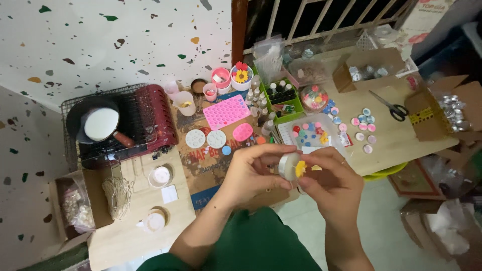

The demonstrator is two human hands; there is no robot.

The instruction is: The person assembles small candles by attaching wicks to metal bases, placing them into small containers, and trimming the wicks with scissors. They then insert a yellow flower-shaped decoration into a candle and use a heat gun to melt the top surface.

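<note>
- Head view: nearest the camera, a green sleeve [251, 241] leads up to the left hand [251, 173], whose fingers curl around a small round white candle [289, 165] and pinch its edge
- The right hand [334, 183] meets it from the other side, fingertips pressed to a small yellow flower piece [300, 168] on the candle's face
- The candle is held in the air above the near edge of the low wooden table [396, 138], just in front of a clear tray of coloured beads [311, 133]
- Behind the hands lie a pink mould [226, 111], two round white moulds [206, 139] and a green box of small bottles [281, 95]
- To the left, a pan of white wax [100, 124] sits on a red stove [150, 120]
- To the right, scissors [391, 106] lie near a cluster of small round pastel pieces [364, 125]
</note>
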